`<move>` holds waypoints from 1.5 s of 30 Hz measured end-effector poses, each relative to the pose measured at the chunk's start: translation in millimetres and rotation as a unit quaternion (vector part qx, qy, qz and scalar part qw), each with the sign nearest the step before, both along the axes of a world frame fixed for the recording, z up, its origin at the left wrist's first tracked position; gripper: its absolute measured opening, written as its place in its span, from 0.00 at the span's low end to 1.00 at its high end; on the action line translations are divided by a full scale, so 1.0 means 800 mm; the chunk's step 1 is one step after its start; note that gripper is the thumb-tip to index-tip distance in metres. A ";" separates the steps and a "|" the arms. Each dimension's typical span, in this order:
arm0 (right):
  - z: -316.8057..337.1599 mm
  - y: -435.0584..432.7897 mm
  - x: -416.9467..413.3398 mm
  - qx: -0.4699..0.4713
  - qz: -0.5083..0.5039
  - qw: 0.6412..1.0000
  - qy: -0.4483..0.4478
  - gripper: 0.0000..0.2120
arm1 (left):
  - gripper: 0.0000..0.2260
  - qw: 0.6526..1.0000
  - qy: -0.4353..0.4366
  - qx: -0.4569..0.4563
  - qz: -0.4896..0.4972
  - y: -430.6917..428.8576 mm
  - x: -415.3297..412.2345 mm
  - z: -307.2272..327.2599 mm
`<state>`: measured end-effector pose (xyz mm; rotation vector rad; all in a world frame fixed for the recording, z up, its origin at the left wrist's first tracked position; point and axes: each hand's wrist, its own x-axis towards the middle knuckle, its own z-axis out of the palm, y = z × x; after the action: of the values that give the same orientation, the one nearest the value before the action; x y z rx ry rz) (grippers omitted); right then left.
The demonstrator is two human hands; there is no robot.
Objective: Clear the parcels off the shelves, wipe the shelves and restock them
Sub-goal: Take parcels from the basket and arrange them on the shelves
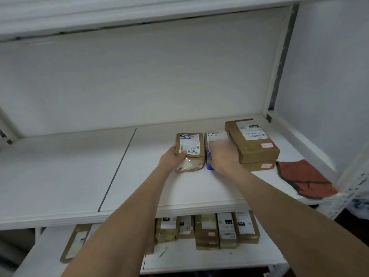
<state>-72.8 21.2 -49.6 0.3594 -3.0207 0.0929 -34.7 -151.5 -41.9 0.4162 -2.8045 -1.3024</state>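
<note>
On the white middle shelf [79, 176] sit a few parcels. My left hand [172, 158] grips the near left side of a small brown taped parcel [189, 148] with a white label. My right hand [224, 156] rests over a blue-and-white parcel [216, 136] right beside it, fingers curled on its near end; the hand is blurred. To the right stand two stacked brown boxes [252, 144] with white labels. A red cloth [305, 178] lies on the shelf's right front corner.
The shelf below [189, 258] holds several labelled brown parcels [207, 230] in a row, plus a flat one [74, 243] at the left. A seam [117, 168] splits the middle shelf. A white wall [329, 76] and an upright post [279, 62] bound the right side.
</note>
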 end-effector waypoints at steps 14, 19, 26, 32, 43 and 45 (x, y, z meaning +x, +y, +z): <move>0.022 -0.095 0.053 -0.038 0.145 0.988 0.029 0.29 | 0.27 0.904 0.002 -0.424 0.048 -0.079 0.095 0.012; 0.018 -0.177 0.100 -0.031 0.222 0.974 0.015 0.30 | 0.27 0.878 -0.026 -0.472 0.077 -0.141 0.162 0.011; 0.008 -0.300 0.179 -0.026 0.309 0.951 0.004 0.28 | 0.26 0.860 -0.085 -0.485 0.134 -0.236 0.269 -0.001; -0.003 -0.431 0.278 -0.015 0.375 0.927 -0.006 0.27 | 0.27 0.855 -0.114 -0.472 0.182 -0.344 0.388 -0.015; -0.041 -0.663 0.488 -0.009 0.474 0.880 -0.027 0.24 | 0.25 0.845 -0.177 -0.431 0.264 -0.533 0.615 -0.039; -0.048 -0.695 0.520 -0.008 0.491 0.871 -0.027 0.23 | 0.25 0.842 -0.193 -0.416 0.285 -0.561 0.653 -0.047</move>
<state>343.1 -534.9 -88.0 1.8464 -2.5302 0.1950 487.9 -599.9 -79.5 1.3870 -2.7925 0.1607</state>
